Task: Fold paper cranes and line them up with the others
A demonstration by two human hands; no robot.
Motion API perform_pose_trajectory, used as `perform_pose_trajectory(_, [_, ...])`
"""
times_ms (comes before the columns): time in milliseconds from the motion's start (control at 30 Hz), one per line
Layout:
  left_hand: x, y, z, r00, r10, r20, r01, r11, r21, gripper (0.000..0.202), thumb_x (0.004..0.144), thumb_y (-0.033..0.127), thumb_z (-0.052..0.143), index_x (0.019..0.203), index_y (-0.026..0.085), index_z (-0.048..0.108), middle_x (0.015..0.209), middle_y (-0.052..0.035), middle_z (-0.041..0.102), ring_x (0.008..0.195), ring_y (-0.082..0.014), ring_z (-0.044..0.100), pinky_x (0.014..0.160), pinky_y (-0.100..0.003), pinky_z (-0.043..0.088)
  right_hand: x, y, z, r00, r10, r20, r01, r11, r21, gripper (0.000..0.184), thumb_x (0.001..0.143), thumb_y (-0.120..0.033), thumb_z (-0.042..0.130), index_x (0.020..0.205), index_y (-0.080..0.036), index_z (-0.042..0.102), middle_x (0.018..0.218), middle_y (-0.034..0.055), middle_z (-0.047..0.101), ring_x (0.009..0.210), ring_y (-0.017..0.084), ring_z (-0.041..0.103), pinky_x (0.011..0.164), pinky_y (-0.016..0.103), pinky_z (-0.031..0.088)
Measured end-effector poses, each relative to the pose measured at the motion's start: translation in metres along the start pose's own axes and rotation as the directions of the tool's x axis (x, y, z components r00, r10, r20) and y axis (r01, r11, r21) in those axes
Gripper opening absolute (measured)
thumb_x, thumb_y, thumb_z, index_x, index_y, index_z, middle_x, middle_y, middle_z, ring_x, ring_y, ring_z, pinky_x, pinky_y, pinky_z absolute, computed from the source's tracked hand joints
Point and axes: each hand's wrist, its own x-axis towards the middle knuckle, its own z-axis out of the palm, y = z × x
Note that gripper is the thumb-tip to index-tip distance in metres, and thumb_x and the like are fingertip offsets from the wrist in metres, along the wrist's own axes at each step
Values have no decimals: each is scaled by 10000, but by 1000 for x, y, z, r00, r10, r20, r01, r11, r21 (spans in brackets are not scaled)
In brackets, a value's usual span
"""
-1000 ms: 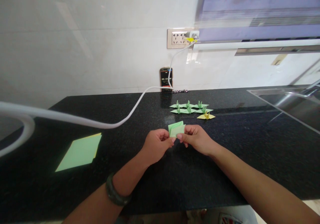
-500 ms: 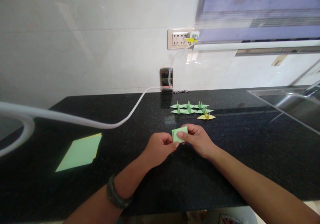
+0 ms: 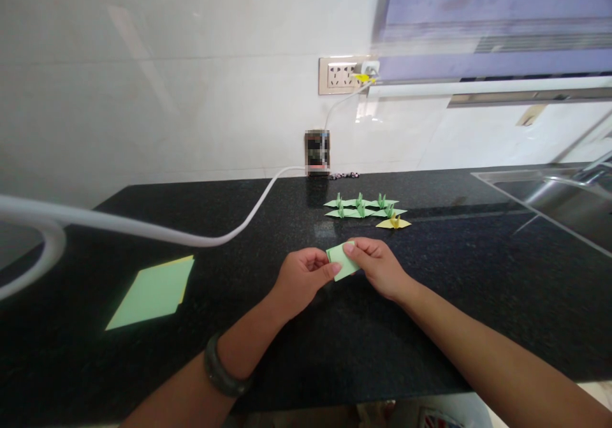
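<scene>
A small folded square of light green origami paper (image 3: 344,265) is held above the dark counter, its layers showing at the left edge. My left hand (image 3: 304,279) pinches its left side, thumb on the near face and fingers behind. At the upper right edge my right hand (image 3: 377,263) grips the same paper, with the thumb pressed on top. Beyond the hands stand several green paper cranes (image 3: 362,210) in two rows, and a yellow paper crane (image 3: 394,223) sits just in front of them.
Flat green and yellow paper sheets (image 3: 152,293) lie stacked at the left on the black counter (image 3: 287,377). A thick white cable (image 3: 191,239) crosses the left side toward a blurred-out device (image 3: 317,152) against the wall. A metal sink (image 3: 564,201) is at the right.
The folded paper has been turned slightly and tilted between my hands. My left thumb now lies on its face, and my right thumb has shifted up to its top edge.
</scene>
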Motion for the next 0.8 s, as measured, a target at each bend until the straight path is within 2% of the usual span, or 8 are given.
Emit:
perform_pose_trajectory(300, [0,0,-1,1000,-8,10,7,994,108,253,688,381,563,629,138,526,537,12,539,484,-84,465,467,-200,332,-2,-5,1,997,-61,55,70,982,-173,319,773,-435,469,641,-150,524,550,-20,451,502,88,407,479,208,335])
perform_pose_trajectory(500, [-3,8,-1,999,-17,45,12,995,103,349,747,388,489,505,137,515,475,9,511,471,-80,446,493,-207,336,-3,-7,1,993,-92,73,105,971,-214,298,787,-402,459,648,-149,533,568,-15,464,517,92,422,493,209,344])
perform_pose_trajectory(600, [-2,8,0,998,-15,56,14,1000,11,387,779,419,433,542,130,533,503,-6,521,497,-94,476,527,-221,376,-3,-6,0,992,-93,80,108,972,-208,290,799,-380,451,643,-145,522,582,-10,467,538,94,430,512,212,352])
perform_pose_trajectory(733, [0,4,1,994,-66,86,75,992,-103,493,802,509,307,603,121,538,526,-22,535,487,-102,497,529,-242,400,-3,-5,0,994,-87,66,98,978,-183,293,807,-378,442,644,-146,513,580,-11,457,533,93,423,508,214,350])
perform_pose_trajectory(800, [0,2,1,989,-76,127,86,994,-67,435,763,503,410,630,116,557,549,-26,557,506,-105,512,534,-237,402,-3,-5,-1,994,-89,55,99,975,-198,291,809,-372,441,647,-144,519,578,-12,454,534,93,422,508,215,344])
